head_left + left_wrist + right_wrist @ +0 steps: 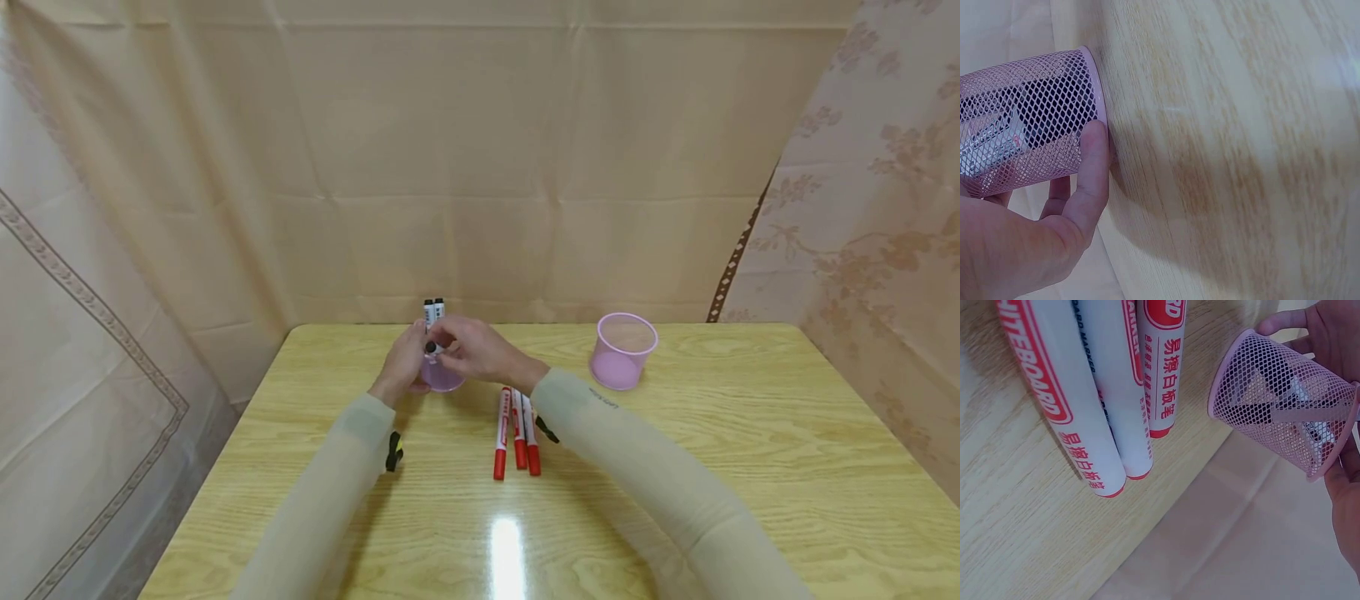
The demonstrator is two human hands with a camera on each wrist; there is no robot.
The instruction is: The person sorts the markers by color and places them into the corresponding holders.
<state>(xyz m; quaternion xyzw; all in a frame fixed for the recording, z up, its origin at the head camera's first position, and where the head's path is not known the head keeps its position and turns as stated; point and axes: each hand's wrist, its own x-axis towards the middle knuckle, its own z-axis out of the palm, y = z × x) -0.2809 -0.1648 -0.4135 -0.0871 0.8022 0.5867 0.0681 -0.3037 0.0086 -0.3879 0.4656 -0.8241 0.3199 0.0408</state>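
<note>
My left hand (406, 360) grips a pink mesh pen cup (1029, 119) round its side, with the thumb low by the base rim. Two black-capped whiteboard markers (434, 310) stand up out of this cup. Over the cup's mouth, my right hand (480, 348) pinches another marker (431, 347), its black end showing beside the fingertips. Through the mesh in the right wrist view, dark caps and white barrels show inside. Three red-capped whiteboard markers (502, 433) lie side by side on the table, just below my right wrist.
A second pink mesh cup (618, 371) stands upright at the back right of the wooden table (750, 433). Behind the table's far edge hangs a beige curtain (450, 167). Patterned cloth (892, 217) hangs on the right.
</note>
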